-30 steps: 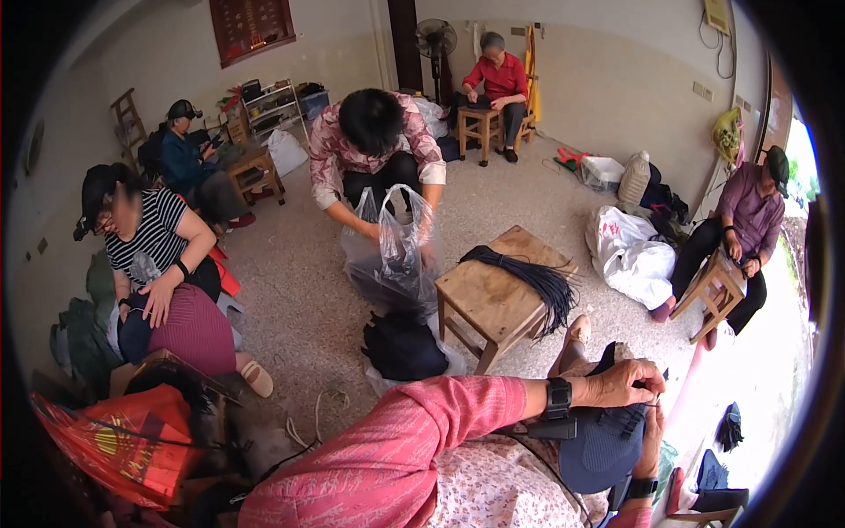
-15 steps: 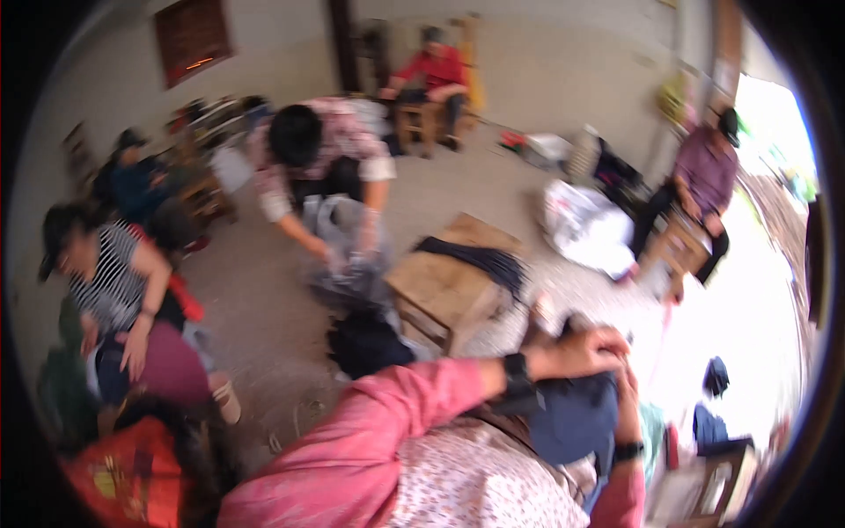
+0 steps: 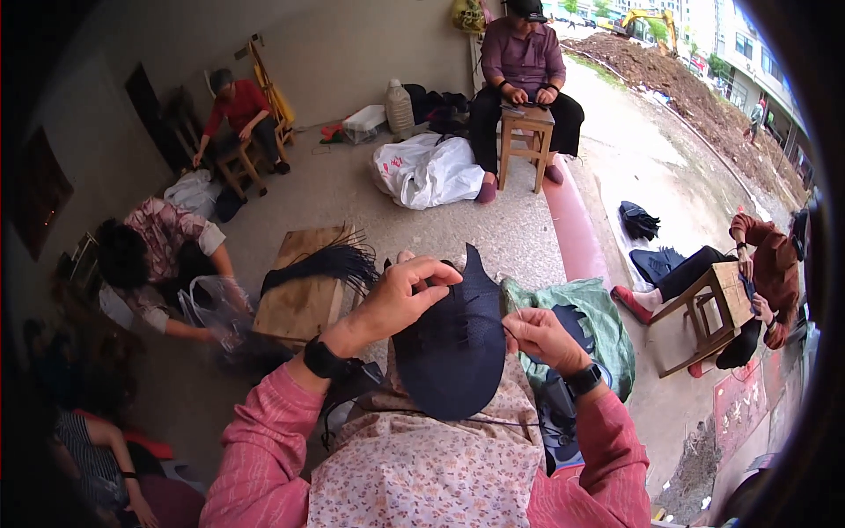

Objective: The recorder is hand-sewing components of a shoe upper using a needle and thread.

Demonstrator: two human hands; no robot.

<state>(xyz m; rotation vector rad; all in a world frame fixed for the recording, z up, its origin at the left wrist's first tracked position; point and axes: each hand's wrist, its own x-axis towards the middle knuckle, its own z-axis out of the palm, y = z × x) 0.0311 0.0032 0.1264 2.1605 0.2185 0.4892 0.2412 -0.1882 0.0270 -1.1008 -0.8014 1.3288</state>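
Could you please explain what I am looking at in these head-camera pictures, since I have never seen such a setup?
Of course. There is no robot here, just a person with two bare hands. The view comes from the left one of two wide fisheye cameras worn on the head, looking down, so straight edges bend near the rim.

The left hand is at the upper left of a dark woven piece in front of the body. The right hand has its fingertips pinched together at the piece's right edge; what is between them is too fine to tell.

Ahead to the left, a bundle of dark strands lies on a wooden stool. Other people work nearby, such as one in a purple shirt.
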